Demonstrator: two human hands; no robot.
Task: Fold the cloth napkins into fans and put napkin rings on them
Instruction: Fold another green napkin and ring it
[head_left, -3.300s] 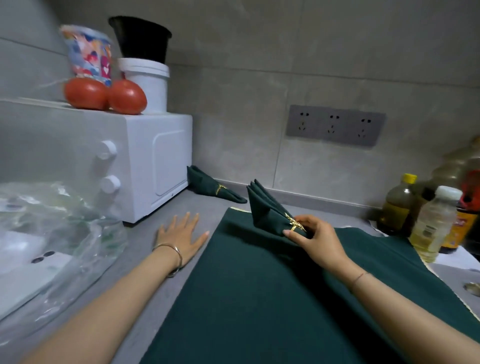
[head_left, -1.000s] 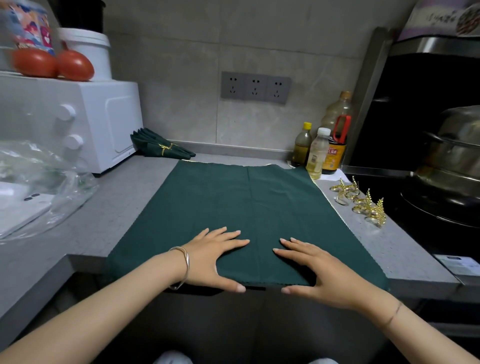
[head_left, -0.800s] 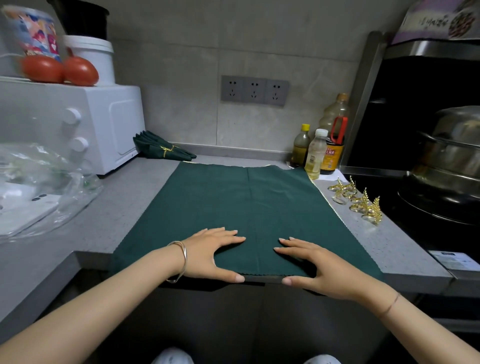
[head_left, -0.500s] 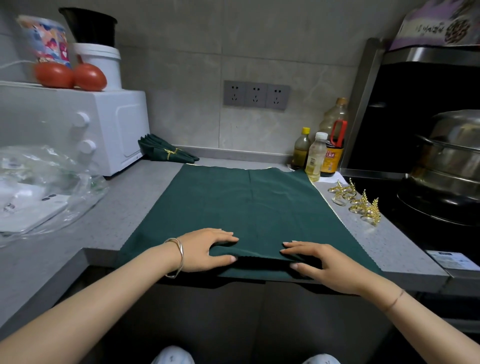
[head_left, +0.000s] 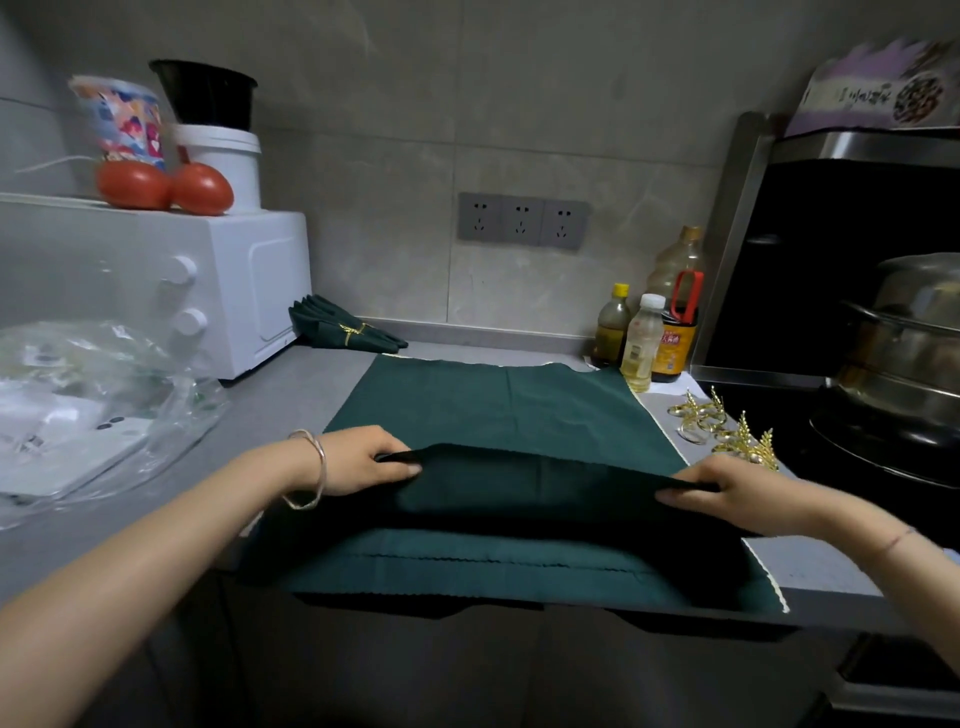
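A dark green cloth napkin (head_left: 498, 410) lies spread on the grey counter. Its near edge is lifted and carried toward the wall as a raised fold. My left hand (head_left: 363, 460) pinches the left end of that fold and my right hand (head_left: 727, 488) pinches the right end. Another green layer (head_left: 467, 566) lies flat beneath, reaching the counter's front edge. Finished fan-folded napkins (head_left: 345, 330) with gold rings lie at the back beside the white oven. Several loose gold napkin rings (head_left: 724, 428) sit on the counter to the right of the cloth.
A white oven (head_left: 156, 280) stands at the left with tomatoes (head_left: 166, 187) and cups on top. A clear plastic bag (head_left: 88, 410) lies in front of it. Bottles (head_left: 649, 338) stand at the back right. A stove with a steel pot (head_left: 904, 343) fills the right.
Both hands slid from the middle of the near edge out to its ends, pinched it, and lifted it up and toward the wall. Earlier, the right hand set a ringed fan down at the back.
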